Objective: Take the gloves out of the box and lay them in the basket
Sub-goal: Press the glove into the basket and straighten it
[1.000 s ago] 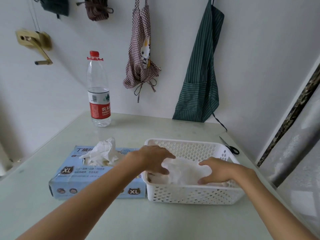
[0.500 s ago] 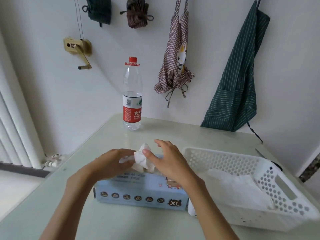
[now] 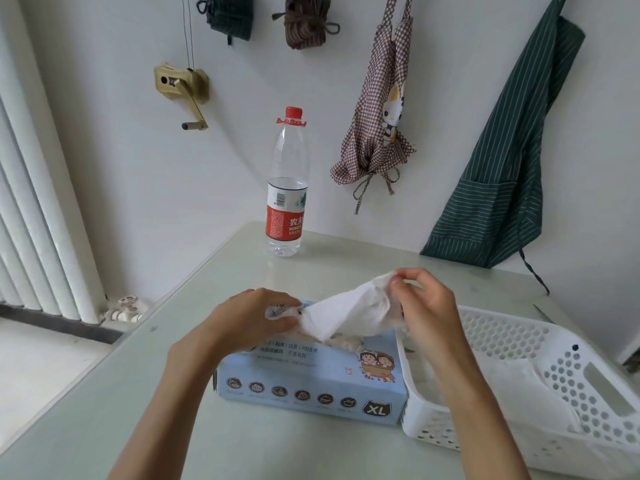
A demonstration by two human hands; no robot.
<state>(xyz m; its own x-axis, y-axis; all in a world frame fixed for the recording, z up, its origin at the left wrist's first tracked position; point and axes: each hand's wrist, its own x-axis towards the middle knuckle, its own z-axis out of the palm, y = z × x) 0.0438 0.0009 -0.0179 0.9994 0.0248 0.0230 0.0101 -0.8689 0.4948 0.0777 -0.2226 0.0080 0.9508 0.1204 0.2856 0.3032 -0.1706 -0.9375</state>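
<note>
A light blue glove box (image 3: 311, 382) marked XL lies on the table in front of me. A white glove (image 3: 346, 313) is stretched above the box's top opening. My right hand (image 3: 420, 306) pinches its upper end, raised toward the basket side. My left hand (image 3: 256, 317) rests on the box top and holds the glove's lower end by the opening. The white perforated basket (image 3: 588, 386) stands right of the box, touching it, with white gloves (image 3: 526, 389) lying flat inside.
A water bottle (image 3: 287, 188) with a red cap stands at the table's back by the wall. Aprons (image 3: 502, 161) hang on the wall behind. A radiator (image 3: 31, 188) stands left of the table. Scissors are partly visible behind the basket.
Both hands left the basket and moved to the box. My right hand has pulled a glove up and to the right out of the opening while my left holds at the box top.
</note>
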